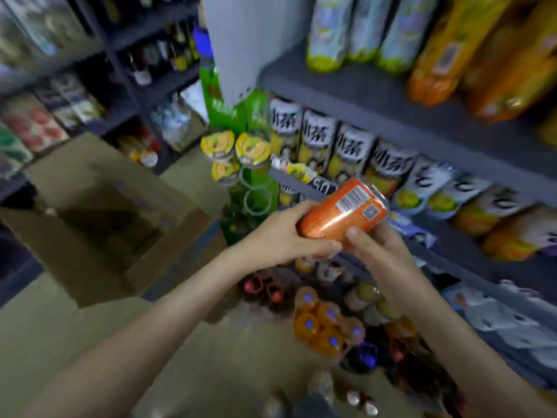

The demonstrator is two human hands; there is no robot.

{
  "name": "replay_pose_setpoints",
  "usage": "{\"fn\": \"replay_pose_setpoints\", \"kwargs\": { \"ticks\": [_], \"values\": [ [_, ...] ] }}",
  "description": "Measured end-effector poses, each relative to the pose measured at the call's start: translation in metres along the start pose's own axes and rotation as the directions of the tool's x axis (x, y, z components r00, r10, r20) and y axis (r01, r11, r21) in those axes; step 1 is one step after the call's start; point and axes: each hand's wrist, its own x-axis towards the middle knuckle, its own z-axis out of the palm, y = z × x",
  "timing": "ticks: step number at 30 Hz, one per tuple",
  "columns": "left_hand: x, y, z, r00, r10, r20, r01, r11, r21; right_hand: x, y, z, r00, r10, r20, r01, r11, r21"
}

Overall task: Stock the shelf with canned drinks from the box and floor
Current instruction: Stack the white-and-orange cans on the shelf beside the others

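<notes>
An orange canned-drink pack [343, 212] with a barcode is held tilted in front of the shelf [422, 131]. My left hand [283, 236] grips its lower left end, fingers curled round it. My right hand [379, 254] holds it from below on the right, thumb up against its side. The open cardboard box [99, 218] stands on the floor to the left; what is inside it is dark and blurred. More drinks [325, 324], orange bottles with blue caps among them, lie on the floor below my hands.
Shelf rows on the right hold white-and-yellow drink packs [319, 140] and orange packs [482, 55]. A green display stand [238, 140] with round cups sits at the shelf's end. Further dark shelving [126, 70] runs along the left. The tan floor [211, 357] lies between.
</notes>
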Motion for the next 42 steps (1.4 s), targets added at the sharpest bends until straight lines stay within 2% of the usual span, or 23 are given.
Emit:
{"fn": "replay_pose_setpoints", "kwargs": {
  "ticks": [3, 7, 13, 16, 20, 23, 27, 32, 34, 38, 40, 42],
  "values": [
    [0.021, 0.068, 0.003, 0.993, 0.121, -0.005, -0.121, 0.991, -0.049, -0.011, -0.062, -0.036, 0.988, -0.149, -0.045, 0.147, 0.988, -0.041],
    [0.049, 0.141, 0.007, 0.961, 0.276, -0.009, -0.275, 0.950, -0.147, -0.022, -0.128, -0.083, 0.928, -0.352, -0.125, 0.345, 0.936, -0.077],
    [0.085, 0.226, 0.020, 0.901, 0.365, -0.233, -0.432, 0.791, -0.434, -0.028, -0.188, -0.102, 0.847, -0.487, -0.212, 0.444, 0.868, -0.221],
    [0.097, 0.257, 0.024, 0.902, 0.354, -0.247, -0.430, 0.689, -0.584, -0.021, -0.206, -0.100, 0.761, -0.585, -0.281, 0.528, 0.810, -0.256],
    [0.101, 0.283, 0.026, 0.933, 0.313, -0.180, -0.323, 0.500, -0.804, -0.012, -0.228, -0.089, 0.563, -0.750, -0.347, 0.679, 0.659, -0.325],
    [0.097, 0.283, 0.021, 0.945, 0.311, -0.100, -0.263, 0.542, -0.798, -0.009, -0.230, -0.078, 0.477, -0.797, -0.370, 0.705, 0.599, -0.380],
    [0.091, 0.289, 0.001, 0.919, 0.391, -0.057, -0.331, 0.682, -0.653, -0.008, -0.228, -0.067, 0.358, -0.838, -0.411, 0.709, 0.531, -0.465],
    [0.081, 0.307, -0.015, 0.870, 0.492, -0.018, -0.398, 0.681, -0.614, -0.006, -0.238, -0.053, 0.184, -0.909, -0.373, 0.707, 0.386, -0.592],
    [0.083, 0.313, -0.018, 0.872, 0.489, -0.003, -0.387, 0.686, -0.616, -0.007, -0.243, -0.051, 0.196, -0.932, -0.304, 0.713, 0.348, -0.609],
    [0.092, 0.324, -0.021, 0.860, 0.510, -0.003, -0.410, 0.689, -0.597, -0.018, -0.254, -0.056, 0.415, -0.885, -0.213, 0.733, 0.464, -0.498],
    [0.095, 0.327, -0.025, 0.809, 0.585, -0.052, -0.524, 0.679, -0.515, -0.023, -0.260, -0.065, 0.491, -0.849, -0.194, 0.680, 0.513, -0.525],
    [0.096, 0.330, -0.029, 0.700, 0.711, -0.068, -0.691, 0.650, -0.315, -0.027, -0.270, -0.073, 0.535, -0.825, -0.179, 0.606, 0.523, -0.599]
  ]
}}
